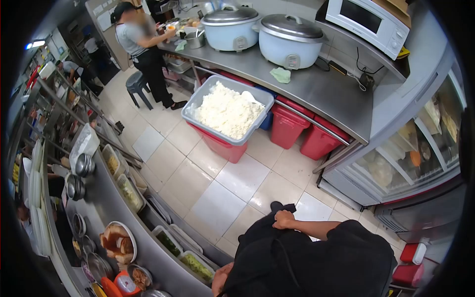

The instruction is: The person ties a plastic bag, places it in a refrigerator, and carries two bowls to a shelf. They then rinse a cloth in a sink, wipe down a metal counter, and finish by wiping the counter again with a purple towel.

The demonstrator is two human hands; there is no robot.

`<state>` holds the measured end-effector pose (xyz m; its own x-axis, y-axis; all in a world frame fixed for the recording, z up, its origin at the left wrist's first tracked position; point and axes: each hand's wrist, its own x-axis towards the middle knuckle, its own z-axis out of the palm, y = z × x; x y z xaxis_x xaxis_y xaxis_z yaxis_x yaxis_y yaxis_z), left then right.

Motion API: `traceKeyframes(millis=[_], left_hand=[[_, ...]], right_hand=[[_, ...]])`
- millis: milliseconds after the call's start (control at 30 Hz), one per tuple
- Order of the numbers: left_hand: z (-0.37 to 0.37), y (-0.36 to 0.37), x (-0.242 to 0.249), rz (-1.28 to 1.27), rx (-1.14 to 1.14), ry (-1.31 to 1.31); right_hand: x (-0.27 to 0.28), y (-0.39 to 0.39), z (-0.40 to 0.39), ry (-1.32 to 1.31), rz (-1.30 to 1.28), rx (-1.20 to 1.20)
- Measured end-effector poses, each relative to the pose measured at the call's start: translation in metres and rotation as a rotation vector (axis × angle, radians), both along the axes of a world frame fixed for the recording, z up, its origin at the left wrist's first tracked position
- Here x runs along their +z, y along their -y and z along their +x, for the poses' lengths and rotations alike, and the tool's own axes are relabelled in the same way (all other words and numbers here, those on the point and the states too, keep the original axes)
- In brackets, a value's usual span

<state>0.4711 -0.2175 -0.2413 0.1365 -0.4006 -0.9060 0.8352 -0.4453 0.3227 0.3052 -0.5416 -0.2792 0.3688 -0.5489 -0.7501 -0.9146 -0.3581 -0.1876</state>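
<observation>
My right hand hangs in front of my dark trousers with its fingers curled closed, and nothing shows in it. At the bottom edge my left hand is beside my dark clothing, close to the counter; its fingers are mostly hidden. Nearest to that hand is a tub of chopped pale green vegetable, with a tub of darker greens beside it. Ahead, a grey tub heaped with white rice rests on a red bin. A white scoop lies in the rice.
Two large rice cookers stand on a steel table, with red bins beneath. A glass-doored fridge is at right. A co-worker works by a stool. Bowls and a bread dish line the left counter.
</observation>
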Motion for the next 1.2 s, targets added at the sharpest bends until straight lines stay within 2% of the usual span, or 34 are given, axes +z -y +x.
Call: traceKeyframes(millis=[33,67,100,133,167,200,233,300,367,400,433,500,567,600,633,667,733,767,833,867,933,967,1200], left_hand=[[0.005,0.007,-0.001,-0.031,-0.128,0.108],[0.003,0.005,0.001,-0.125,-0.616,0.611],[0.006,0.01,-0.007,-0.121,-0.599,0.62],[0.014,0.02,-0.024,-0.105,-0.576,0.428],[0.021,0.027,-0.047,-0.094,-0.543,0.233],[0.021,0.01,-0.099,-0.425,-0.491,0.221],[0.012,0.027,-0.101,-0.423,-0.452,0.233],[0.004,0.071,-0.092,0.107,-0.761,0.265],[-0.008,0.105,-0.09,0.269,-0.862,0.325],[-0.013,0.111,-0.102,0.3,-0.811,0.34],[-0.015,0.115,-0.114,0.332,-0.764,0.354],[-0.02,0.12,-0.128,0.377,-0.654,0.332],[-0.027,0.125,-0.141,0.422,-0.559,0.314],[-0.031,0.127,-0.147,0.468,-0.399,0.257],[-0.032,0.13,-0.156,0.508,-0.239,0.203],[-0.035,0.131,-0.164,0.508,-0.236,0.207],[-0.048,0.137,-0.169,0.304,-0.191,0.258],[-0.057,0.137,-0.171,0.307,-0.181,0.253],[-0.078,0.158,-0.133,0.273,-0.479,0.567],[-0.083,0.161,-0.137,0.391,-0.618,0.602],[-0.092,0.108,-0.258,0.174,-0.908,0.935],[-0.095,0.105,-0.276,0.082,-1.025,1.128],[-0.091,0.112,-0.269,0.217,-1.003,0.891]], right_hand=[[0.001,0.008,-0.01,0.006,-0.004,-0.002],[-0.002,0.014,-0.021,0.065,-0.022,0.04],[0.0,0.025,-0.026,0.125,-0.041,0.093],[0.024,0.038,-0.026,0.194,-0.063,0.081],[0.051,0.055,-0.025,0.421,0.004,-0.029],[0.078,0.073,-0.022,0.683,0.054,-0.145],[0.108,0.09,-0.017,0.94,0.119,-0.266],[0.199,0.129,-0.01,1.459,-0.069,-0.207],[0.293,0.156,-0.033,1.709,-0.387,0.044],[0.325,0.162,-0.051,1.811,-0.6,0.141],[0.349,0.148,-0.059,1.842,-0.775,-0.276],[0.366,0.177,-0.115,2.565,-1.122,0.152],[0.428,0.169,-0.107,2.282,-1.052,0.488],[0.444,0.172,-0.102,2.228,-0.981,0.564],[0.45,0.177,-0.103,2.23,-0.948,0.582],[0.454,0.182,-0.104,2.234,-0.922,0.596],[0.459,0.193,-0.106,2.247,-0.888,0.612],[0.459,0.199,-0.106,2.25,-0.872,0.621],[0.459,0.211,-0.105,2.262,-0.841,0.628],[0.458,0.215,-0.103,2.268,-0.821,0.628],[0.457,0.226,-0.098,2.281,-0.785,0.627],[0.456,0.23,-0.094,2.287,-0.769,0.634],[0.453,0.255,-0.056,2.3,-0.708,0.629]])
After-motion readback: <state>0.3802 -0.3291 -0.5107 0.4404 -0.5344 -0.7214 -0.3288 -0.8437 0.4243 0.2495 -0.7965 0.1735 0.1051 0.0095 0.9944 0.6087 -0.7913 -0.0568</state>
